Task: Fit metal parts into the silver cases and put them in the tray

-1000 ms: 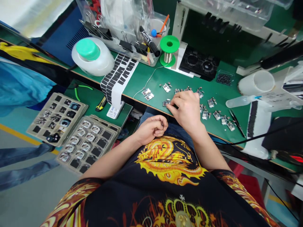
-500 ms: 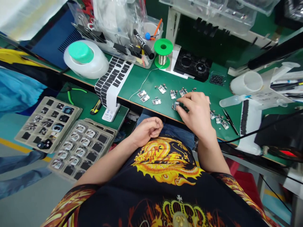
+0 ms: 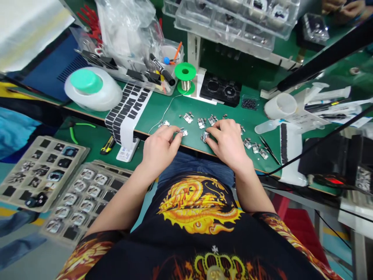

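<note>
My left hand (image 3: 161, 148) is at the front edge of the green bench, thumb and forefinger closed at the side of a small silvery electronic module (image 3: 184, 132). Another module (image 3: 164, 123) lies just behind its knuckles, partly covered. My right hand (image 3: 229, 142) pinches a similar module (image 3: 204, 136) between thumb and forefinger, low at the bench surface. Behind the hands lie more of these modules, one (image 3: 188, 118) nearer the left and another (image 3: 201, 123) nearer the right. Several more, including one module (image 3: 255, 148), lie to the right of my right hand.
Tweezers (image 3: 269, 150) lie at the right. A solder wire spool (image 3: 185, 74) stands behind, its wire trailing forward. At left are a white bottle (image 3: 101, 91), a sheet of black stickers (image 3: 128, 105) and part trays (image 3: 65, 202). A black cable (image 3: 291, 160) crosses at right.
My left hand has come up from above my lap, where it was curled, to a module on the bench. My right hand stays at its module. The camera view has shifted.
</note>
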Available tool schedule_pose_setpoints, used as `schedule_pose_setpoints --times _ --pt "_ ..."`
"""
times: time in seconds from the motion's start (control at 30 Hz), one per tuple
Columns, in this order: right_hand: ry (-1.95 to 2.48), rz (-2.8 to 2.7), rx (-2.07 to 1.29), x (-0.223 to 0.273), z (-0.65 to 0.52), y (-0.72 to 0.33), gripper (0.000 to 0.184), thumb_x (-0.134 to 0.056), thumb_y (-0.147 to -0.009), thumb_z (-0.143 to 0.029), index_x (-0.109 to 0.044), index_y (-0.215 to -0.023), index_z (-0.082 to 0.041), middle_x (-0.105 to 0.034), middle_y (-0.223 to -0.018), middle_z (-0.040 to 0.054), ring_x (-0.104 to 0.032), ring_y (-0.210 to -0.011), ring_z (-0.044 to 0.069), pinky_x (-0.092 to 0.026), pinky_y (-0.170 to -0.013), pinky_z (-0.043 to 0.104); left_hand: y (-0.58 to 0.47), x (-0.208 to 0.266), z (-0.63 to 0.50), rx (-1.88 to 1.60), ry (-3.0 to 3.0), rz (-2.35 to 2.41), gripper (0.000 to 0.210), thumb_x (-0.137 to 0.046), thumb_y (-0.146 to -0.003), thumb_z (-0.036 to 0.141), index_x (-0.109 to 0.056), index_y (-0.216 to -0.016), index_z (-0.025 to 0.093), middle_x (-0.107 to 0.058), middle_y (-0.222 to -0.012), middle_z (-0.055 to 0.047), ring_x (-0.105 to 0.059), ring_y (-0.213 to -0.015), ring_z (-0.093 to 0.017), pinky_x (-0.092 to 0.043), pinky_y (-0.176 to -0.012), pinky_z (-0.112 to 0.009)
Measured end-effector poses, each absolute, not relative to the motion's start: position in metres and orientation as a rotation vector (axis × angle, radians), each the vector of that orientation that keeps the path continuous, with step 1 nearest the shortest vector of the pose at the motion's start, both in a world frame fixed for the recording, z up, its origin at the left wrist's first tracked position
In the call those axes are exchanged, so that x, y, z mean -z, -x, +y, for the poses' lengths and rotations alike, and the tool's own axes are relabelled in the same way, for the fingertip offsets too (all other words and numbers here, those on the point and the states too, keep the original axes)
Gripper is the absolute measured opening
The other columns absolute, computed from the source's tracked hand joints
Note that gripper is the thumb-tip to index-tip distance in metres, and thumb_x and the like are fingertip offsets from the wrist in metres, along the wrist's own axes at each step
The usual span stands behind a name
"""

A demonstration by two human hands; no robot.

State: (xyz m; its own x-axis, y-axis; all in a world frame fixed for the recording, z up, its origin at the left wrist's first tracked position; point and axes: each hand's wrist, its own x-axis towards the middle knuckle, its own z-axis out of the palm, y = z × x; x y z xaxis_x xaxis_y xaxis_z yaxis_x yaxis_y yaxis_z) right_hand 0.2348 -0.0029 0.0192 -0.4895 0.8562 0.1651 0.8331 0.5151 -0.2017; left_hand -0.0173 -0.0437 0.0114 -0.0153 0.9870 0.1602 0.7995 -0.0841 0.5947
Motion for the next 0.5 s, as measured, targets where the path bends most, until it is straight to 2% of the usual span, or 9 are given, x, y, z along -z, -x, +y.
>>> schedule_pose_setpoints --times 0.13,0.3,0.4,0.5 --pt "1.418 -2.519 -0.182 -0.018 -0.003 -0.235 0.022 -0.068 -0.106 -0.035 -0.078 -0.122 -0.024 -0.070 -0.122 0.0132 -0.052 -0.122 0.037 -0.036 -0.094 0.048 0.010 -0.008 -0.041 -0.505 -2.158 2.021 0.030 -0.058 -0.110 0.040 -0.079 -0.119 0.020 -0.078 -0.105 -0.009 -0.072 -0.091 -0.026 -0.041 -0.070 -0.036" --pt "1.439 -2.485 -0.228 -0.020 -0.004 -0.233 0.016 -0.070 -0.104 -0.032 -0.076 -0.116 -0.022 -0.071 -0.124 0.0129 -0.054 -0.120 0.034 -0.037 -0.095 0.047 0.007 -0.008 -0.044 -0.352 -2.325 1.992 0.034 -0.049 -0.114 0.041 -0.076 -0.120 0.020 -0.078 -0.109 -0.010 -0.075 -0.096 -0.028 -0.041 -0.070 -0.037" --pt "1.428 -2.428 -0.299 -0.023 -0.007 -0.233 0.011 -0.073 -0.101 -0.027 -0.071 -0.110 -0.022 -0.073 -0.120 0.0103 -0.056 -0.119 0.030 -0.038 -0.097 0.044 0.006 -0.010 -0.047 -0.309 -2.380 1.963 0.036 -0.046 -0.115 0.042 -0.075 -0.123 0.021 -0.077 -0.109 -0.009 -0.073 -0.088 -0.026 -0.039 -0.067 -0.036" --pt "1.397 -2.364 -0.400 -0.023 -0.007 -0.235 0.010 -0.074 -0.098 -0.025 -0.065 -0.095 -0.024 -0.073 -0.102 0.0033 -0.060 -0.107 0.025 -0.039 -0.095 0.040 0.002 -0.009 -0.045 -0.268 -2.412 1.936 0.040 -0.045 -0.115 0.043 -0.076 -0.130 0.023 -0.076 -0.105 -0.007 -0.070 -0.079 -0.026 -0.036 -0.064 -0.036"
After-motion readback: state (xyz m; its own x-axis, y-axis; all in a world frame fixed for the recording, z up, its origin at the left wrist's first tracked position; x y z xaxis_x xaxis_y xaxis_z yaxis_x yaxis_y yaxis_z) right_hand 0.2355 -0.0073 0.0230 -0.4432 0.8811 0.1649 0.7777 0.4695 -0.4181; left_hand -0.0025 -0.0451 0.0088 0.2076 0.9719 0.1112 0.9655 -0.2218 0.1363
